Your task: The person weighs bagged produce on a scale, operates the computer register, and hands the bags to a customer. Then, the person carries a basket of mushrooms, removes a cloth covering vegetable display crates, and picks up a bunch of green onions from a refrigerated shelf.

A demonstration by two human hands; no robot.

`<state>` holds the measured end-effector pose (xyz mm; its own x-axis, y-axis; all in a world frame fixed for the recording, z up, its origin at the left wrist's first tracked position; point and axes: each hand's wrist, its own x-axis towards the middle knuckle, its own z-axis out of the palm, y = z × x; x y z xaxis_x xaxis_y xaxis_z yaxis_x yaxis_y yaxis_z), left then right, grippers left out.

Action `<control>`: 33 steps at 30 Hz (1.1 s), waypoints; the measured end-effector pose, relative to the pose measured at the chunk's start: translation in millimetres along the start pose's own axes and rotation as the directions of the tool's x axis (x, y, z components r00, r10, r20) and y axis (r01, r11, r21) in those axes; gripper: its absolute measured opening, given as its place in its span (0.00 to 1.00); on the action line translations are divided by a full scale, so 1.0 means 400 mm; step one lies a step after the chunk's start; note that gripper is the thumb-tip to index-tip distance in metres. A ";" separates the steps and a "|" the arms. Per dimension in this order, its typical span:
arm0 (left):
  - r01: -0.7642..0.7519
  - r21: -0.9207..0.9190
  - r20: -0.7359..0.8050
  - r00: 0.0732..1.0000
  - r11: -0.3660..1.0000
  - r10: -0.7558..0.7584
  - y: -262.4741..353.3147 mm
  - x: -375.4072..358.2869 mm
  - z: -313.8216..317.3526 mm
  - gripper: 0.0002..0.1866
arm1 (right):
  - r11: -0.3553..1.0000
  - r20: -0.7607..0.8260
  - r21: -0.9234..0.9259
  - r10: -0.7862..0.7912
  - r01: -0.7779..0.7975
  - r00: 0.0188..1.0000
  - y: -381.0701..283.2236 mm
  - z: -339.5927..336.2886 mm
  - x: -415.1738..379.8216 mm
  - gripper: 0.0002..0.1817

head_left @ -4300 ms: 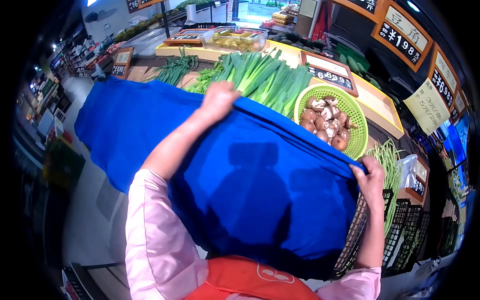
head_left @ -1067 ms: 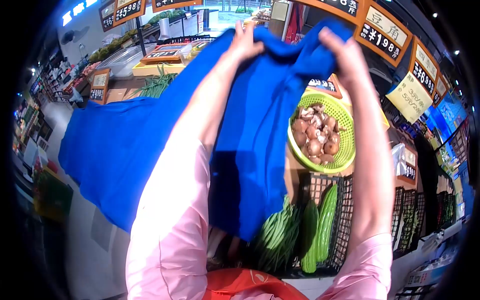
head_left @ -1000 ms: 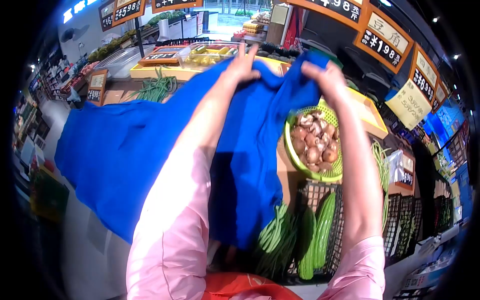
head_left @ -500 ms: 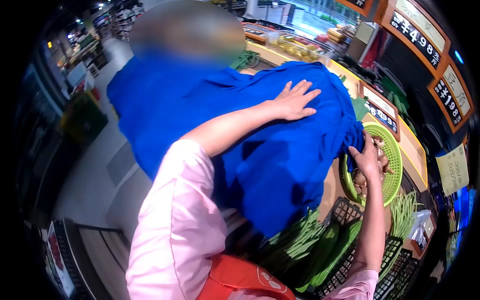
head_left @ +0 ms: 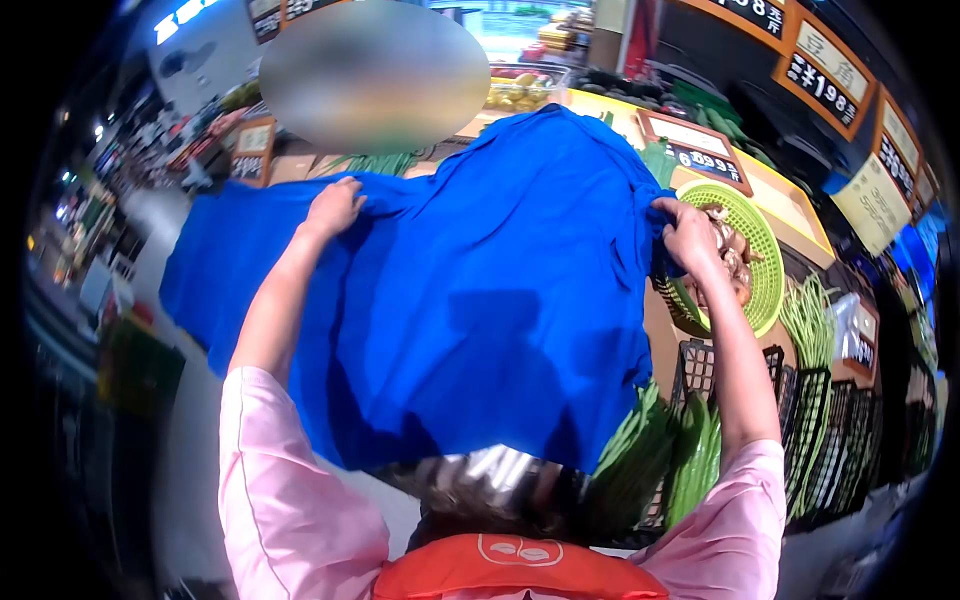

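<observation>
A large blue cloth lies spread over the produce stand, wrinkled, with shadows across it. My left hand is closed on the cloth's far edge at the left, fingers curled over it. At the right, my right hand pinches the bunched side of the cloth between thumb and fingers. Beside that hand stands a green plastic basket with brown, lumpy produce in it; my wrist hides part of this. What lies beneath the cloth is hidden.
Green gourds and long beans lie near black plastic crates at the front right. Price signs hang above on the right, and another price sign stands behind the basket. A blurred patch covers the top middle.
My left hand has moved left from lying flat on the cloth to gripping its far edge. The cloth is spread wider and flatter. The view has shifted; my right hand still holds the right side.
</observation>
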<state>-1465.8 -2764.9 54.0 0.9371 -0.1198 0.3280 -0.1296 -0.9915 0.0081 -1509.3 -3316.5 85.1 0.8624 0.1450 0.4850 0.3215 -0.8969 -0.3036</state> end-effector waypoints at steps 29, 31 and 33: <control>-0.063 -0.308 -0.027 0.998 0.949 0.057 -0.192 0.479 0.186 0.39 | 0.960 0.056 -0.177 0.228 -0.216 0.972 0.083 0.170 0.389 0.31; -0.035 -0.270 0.016 0.999 0.962 0.041 -0.194 0.390 0.126 0.39 | 0.928 0.043 -0.306 0.238 -0.214 0.970 -0.021 0.177 0.336 0.31; -0.102 -0.262 -0.073 0.994 0.960 0.086 -0.243 0.269 0.098 0.33 | 0.948 0.017 -0.269 0.183 -0.172 0.983 -0.024 0.194 0.299 0.30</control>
<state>-1339.7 -2683.4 51.4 0.8962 -0.2007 0.3957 -0.3054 -0.9260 0.2219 -1379.0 -3258.2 82.5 0.9133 -0.0143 0.4070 0.0514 -0.9874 -0.1500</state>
